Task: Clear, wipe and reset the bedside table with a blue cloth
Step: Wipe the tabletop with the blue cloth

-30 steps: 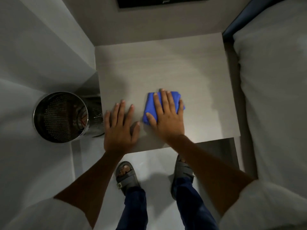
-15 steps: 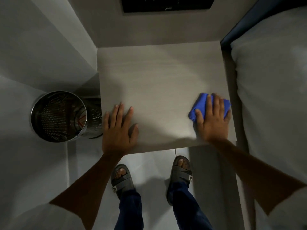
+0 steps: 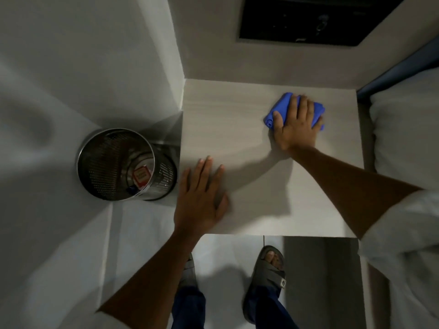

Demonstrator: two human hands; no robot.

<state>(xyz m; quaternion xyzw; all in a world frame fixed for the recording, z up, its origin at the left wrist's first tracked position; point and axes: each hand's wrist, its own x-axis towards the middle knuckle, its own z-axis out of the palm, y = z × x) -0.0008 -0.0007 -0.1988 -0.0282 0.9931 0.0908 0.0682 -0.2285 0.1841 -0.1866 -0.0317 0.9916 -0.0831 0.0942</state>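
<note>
The bedside table [image 3: 237,119] has a pale wood-grain top with nothing standing on it. A folded blue cloth [image 3: 281,108] lies near the table's far right corner. My right hand [image 3: 295,124] presses flat on the cloth, fingers spread over it, covering most of it. My left hand [image 3: 202,195] rests palm down on the table's near left corner, fingers apart, holding nothing.
A perforated metal bin [image 3: 118,165] stands on the floor left of the table, with a red-and-white packet inside. A white bed [image 3: 403,150] borders the table's right side. A dark panel [image 3: 308,20] sits in the wall behind. My sandalled feet [image 3: 268,274] stand at the table's front.
My right hand has slid the blue cloth from the near middle to the near right edge, then up to the far right corner. My left hand has stayed at the near left corner.
</note>
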